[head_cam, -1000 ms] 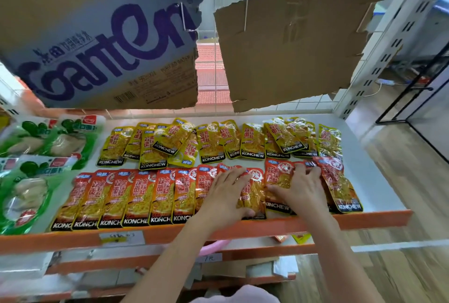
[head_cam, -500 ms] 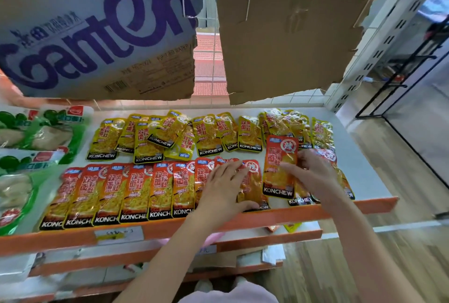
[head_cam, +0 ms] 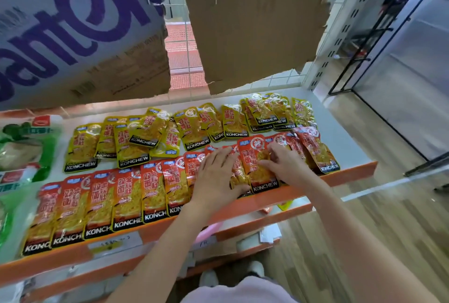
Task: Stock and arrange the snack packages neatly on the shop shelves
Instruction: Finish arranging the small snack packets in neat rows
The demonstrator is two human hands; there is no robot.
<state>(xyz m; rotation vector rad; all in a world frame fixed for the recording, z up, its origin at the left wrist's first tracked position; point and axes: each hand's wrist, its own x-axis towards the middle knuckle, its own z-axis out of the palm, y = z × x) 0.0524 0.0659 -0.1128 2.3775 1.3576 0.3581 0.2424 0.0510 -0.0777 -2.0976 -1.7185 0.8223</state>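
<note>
A front row of red KONCHEW snack packs lies overlapping along the shelf's orange front lip, with a row of yellow KONCHEW packs behind it. My left hand lies flat with straight fingers on the red packs near the middle of the row. My right hand presses one red pack down onto the row just right of the left hand, thumb and fingertips on its face. More red packs lean at the right end.
Green snack bags lie at the shelf's left. A printed carton and a torn cardboard sheet hang above the shelf back. Lower orange shelves hold papers. Wooden floor lies to the right.
My right hand lifted one red pack from the right end, carried it left and laid it down beside my left hand. The left hand stayed on the row.
</note>
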